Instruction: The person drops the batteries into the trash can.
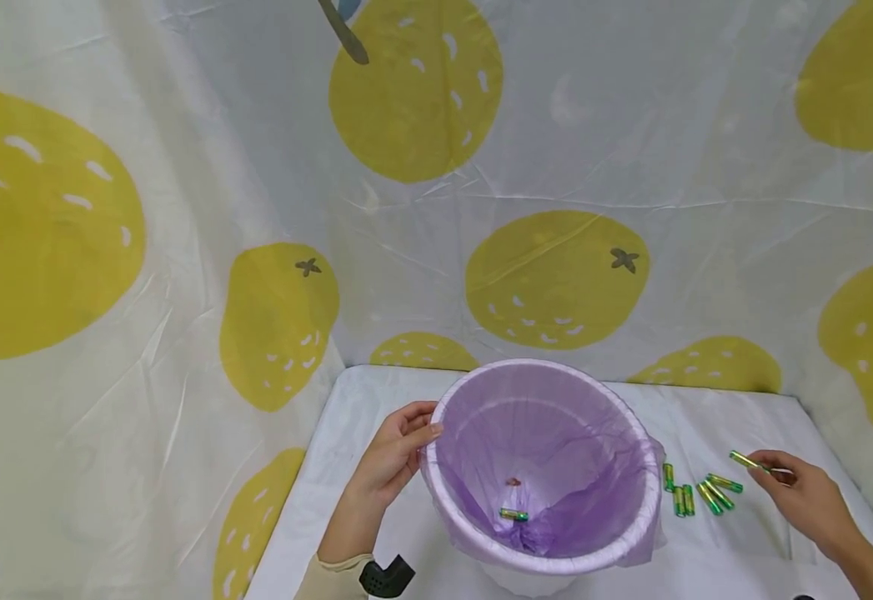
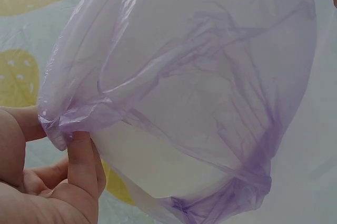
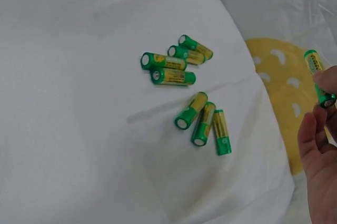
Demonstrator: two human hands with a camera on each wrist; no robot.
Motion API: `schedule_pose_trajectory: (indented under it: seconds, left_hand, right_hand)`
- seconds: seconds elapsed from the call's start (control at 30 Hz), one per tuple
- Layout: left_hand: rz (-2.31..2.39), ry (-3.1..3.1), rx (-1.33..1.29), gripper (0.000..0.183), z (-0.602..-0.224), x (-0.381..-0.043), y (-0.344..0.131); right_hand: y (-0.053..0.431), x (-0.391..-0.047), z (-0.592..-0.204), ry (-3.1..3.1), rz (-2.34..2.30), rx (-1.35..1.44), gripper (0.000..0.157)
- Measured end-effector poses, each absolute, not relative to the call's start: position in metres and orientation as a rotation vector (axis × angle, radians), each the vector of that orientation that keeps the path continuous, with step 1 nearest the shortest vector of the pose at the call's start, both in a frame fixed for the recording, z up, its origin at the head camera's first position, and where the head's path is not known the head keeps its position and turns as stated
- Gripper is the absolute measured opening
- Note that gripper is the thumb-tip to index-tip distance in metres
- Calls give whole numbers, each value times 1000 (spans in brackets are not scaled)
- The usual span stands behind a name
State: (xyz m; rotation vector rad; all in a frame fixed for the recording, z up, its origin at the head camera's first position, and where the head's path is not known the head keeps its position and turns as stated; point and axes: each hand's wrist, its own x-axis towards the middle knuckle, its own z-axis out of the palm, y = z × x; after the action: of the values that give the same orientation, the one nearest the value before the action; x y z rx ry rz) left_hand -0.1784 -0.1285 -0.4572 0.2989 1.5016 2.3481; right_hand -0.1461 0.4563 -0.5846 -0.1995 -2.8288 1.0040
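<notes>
My left hand (image 1: 389, 460) grips the left rim of a white trash bin (image 1: 549, 567), thumb and fingers on its edge. A thin purple bag (image 2: 205, 50) lines the bin and folds over the rim. Inside, at the bottom, lie a green and gold battery (image 1: 514, 515) and a small brownish bit (image 1: 513, 482), too small to identify. Right of the bin, my right hand (image 1: 807, 498) pinches another battery (image 3: 313, 66) between thumb and fingers, above the table. Several loose batteries (image 3: 174, 77) lie in two small groups between that hand and the bin.
A white cloth covers the table (image 1: 751, 417). Close behind it and along both sides hangs a pale curtain (image 1: 406, 275) printed with yellow fruit. The bin stands near the middle of the table, tilted toward me.
</notes>
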Motion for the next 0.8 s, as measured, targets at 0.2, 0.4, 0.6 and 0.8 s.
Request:
schedule_pose_trajectory:
  seconds: [0.2, 0.4, 0.6, 0.8]
  left_hand:
    - [2356, 1508, 306, 35, -457, -178, -129]
    - [2359, 1484, 306, 36, -458, -177, -128]
    - [2362, 1487, 294, 36, -459, -176, -128]
    - [2358, 1488, 301, 38, -457, -176, -127]
  right_hand:
    - [447, -151, -569, -2806, 991, -143, 35]
    - [430, -154, -550, -2780, 972, -94, 30]
    - [409, -158, -526, -2698, 973, 43, 26]
    - [393, -163, -503, -2643, 963, 140, 23]
